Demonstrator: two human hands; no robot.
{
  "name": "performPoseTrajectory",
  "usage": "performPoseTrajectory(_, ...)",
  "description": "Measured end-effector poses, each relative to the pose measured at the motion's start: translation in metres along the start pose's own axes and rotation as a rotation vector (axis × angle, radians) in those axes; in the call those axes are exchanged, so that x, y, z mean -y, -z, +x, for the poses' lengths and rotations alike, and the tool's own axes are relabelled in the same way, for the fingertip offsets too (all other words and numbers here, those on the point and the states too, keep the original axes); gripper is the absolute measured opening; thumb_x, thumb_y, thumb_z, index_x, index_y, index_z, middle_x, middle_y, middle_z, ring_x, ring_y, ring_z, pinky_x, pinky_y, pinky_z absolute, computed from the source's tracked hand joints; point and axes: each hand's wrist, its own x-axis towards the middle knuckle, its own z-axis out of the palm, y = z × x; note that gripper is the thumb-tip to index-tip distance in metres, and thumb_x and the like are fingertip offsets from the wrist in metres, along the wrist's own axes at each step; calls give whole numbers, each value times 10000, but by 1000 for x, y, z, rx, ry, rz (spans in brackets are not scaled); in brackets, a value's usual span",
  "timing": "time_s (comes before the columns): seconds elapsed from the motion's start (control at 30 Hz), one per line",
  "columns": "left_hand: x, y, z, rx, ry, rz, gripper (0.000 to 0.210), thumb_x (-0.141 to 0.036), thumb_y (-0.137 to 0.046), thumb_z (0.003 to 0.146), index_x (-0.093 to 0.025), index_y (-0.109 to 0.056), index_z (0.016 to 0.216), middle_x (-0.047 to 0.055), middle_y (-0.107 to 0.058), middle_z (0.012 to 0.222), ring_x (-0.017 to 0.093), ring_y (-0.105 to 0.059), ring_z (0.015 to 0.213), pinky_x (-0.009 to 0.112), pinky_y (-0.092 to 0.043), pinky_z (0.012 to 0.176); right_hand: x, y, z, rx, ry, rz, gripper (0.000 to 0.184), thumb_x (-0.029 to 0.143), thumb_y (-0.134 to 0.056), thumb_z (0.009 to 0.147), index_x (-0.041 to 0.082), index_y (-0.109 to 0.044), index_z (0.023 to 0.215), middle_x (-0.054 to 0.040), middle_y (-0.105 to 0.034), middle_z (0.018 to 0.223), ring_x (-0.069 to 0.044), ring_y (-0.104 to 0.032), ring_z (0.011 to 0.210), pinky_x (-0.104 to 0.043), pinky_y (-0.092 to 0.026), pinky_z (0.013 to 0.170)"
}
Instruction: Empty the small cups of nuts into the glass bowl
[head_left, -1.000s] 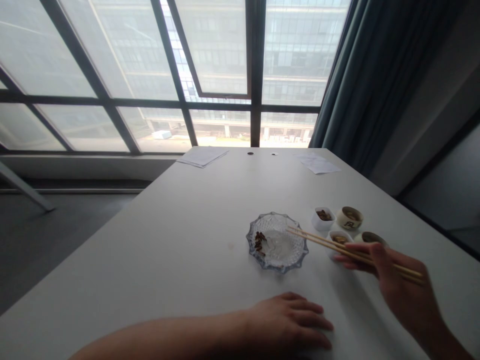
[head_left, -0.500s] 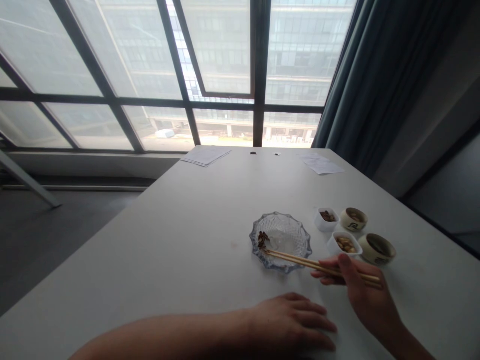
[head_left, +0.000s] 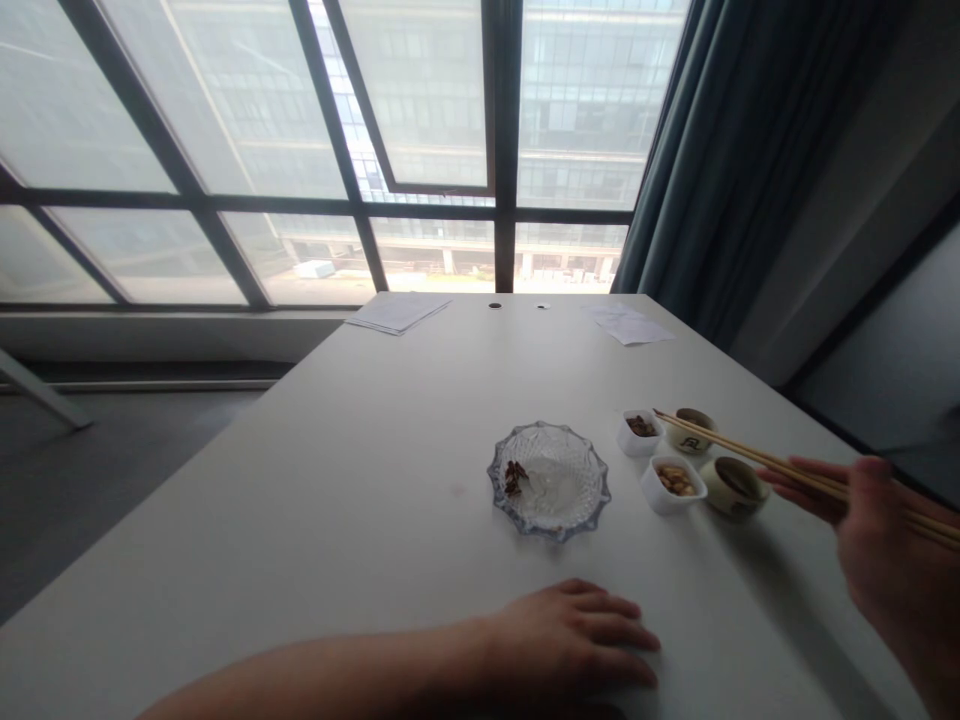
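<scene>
A pair of wooden chopsticks (head_left: 757, 459) is gripped in my right hand (head_left: 885, 540) at the right edge, with their tips over the gap between a white tub of dark brown pieces (head_left: 640, 434) and a cream cup with a dark character (head_left: 691, 430). Below them are a white tub of light brown pieces (head_left: 674, 485) and a second cream cup (head_left: 735, 488). A scalloped glass plate (head_left: 550, 515) carries a small heap of dark brown pieces (head_left: 514, 478) on its left side. My left hand (head_left: 581, 635) lies flat on the table in front of the plate, fingers apart, holding nothing.
The white table (head_left: 360, 480) runs away toward large windows. Paper sheets (head_left: 400, 313) lie at its far left corner and another sheet (head_left: 628, 324) at the far right. A dark curtain (head_left: 705, 180) hangs on the right.
My right hand has moved right and the chopstick tips have left the heap on the glass plate, now near the far tub and cup. My left hand stays put; the view has shifted slightly.
</scene>
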Motion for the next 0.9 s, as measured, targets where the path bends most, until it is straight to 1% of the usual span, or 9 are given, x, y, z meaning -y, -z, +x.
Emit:
performPoseTrajectory(0.17,1,-2,-1,-12,-15,15,445,-452,-534,1073,-173,-654,1398,115,-578,1572,303,-488,1512,434,-351,1267,-3,0,1,45,8,36,201,424,-715,946,253,-754,847,-92,-803,799,-345,-830,878,-348,-706,660)
performPoseTrajectory(0.27,2,-2,-1,-17,-21,22,449,-450,-534,1072,-164,-653,1396,114,-575,1575,302,-480,1519,422,-343,1272,-2,1,3,33,31,16,221,450,-736,931,243,-779,867,-95,-801,787,-349,-830,862,-355,-708,664)
performPoseTrajectory(0.33,2,-3,0,-14,-19,24,450,-449,-541,1066,-172,-649,1404,105,-568,1583,296,-469,1526,411,-329,1280,-3,-2,-2,52,21,50,265,484,-754,919,224,-793,893,-104,-809,804,-343,-831,848,-355,-708,670)
performPoseTrajectory(0.43,3,-5,0,-17,-19,33,421,-401,-543,1058,-182,-653,1400,90,-567,1586,286,-467,1529,403,-312,1287,-4,-20,-22,185,-16,106,380,554,-808,865,178,-809,919,-127,-819,820,-325,-828,777,-357,-702,636)
performPoseTrajectory(0.5,4,-6,0,-26,-26,46,402,-352,-531,1056,-173,-657,1393,84,-568,1586,279,-470,1526,398,-304,1289,-4,-37,-42,322,-39,87,417,580,-776,895,170,-816,957,-122,-825,831,-294,-826,754,-347,-699,645)
performPoseTrajectory(0.57,4,-6,0,-36,-38,58,397,-321,-516,1056,-155,-660,1387,84,-568,1584,272,-470,1525,389,-289,1294,-4,-55,-59,452,-48,105,441,592,-716,943,163,-821,942,-121,-825,817,-273,-821,729,-336,-691,645)
performPoseTrajectory(0.67,3,-6,0,-43,-44,68,402,-304,-502,1057,-136,-656,1389,84,-560,1591,266,-455,1533,377,-266,1301,-6,-76,-75,574,-87,145,476,611,-676,966,159,-818,920,-117,-821,790,-265,-819,713,-326,-679,619)
performPoseTrajectory(0.77,3,-6,1,-36,-38,67,407,-302,-499,1055,-142,-649,1399,80,-546,1604,263,-440,1544,381,-261,1304,-10,-88,-80,617,-116,179,484,619,-698,948,152,-822,910,-123,-827,817,-274,-827,739,-317,-678,604)
performPoseTrajectory(0.9,4,-7,2,-24,-32,65,420,-302,-485,1055,-148,-644,1412,78,-542,1607,265,-428,1553,390,-254,1308,-16,-93,-80,566,-132,205,452,602,-745,920,161,-836,887,-125,-831,817,-285,-831,740,-321,-693,612)
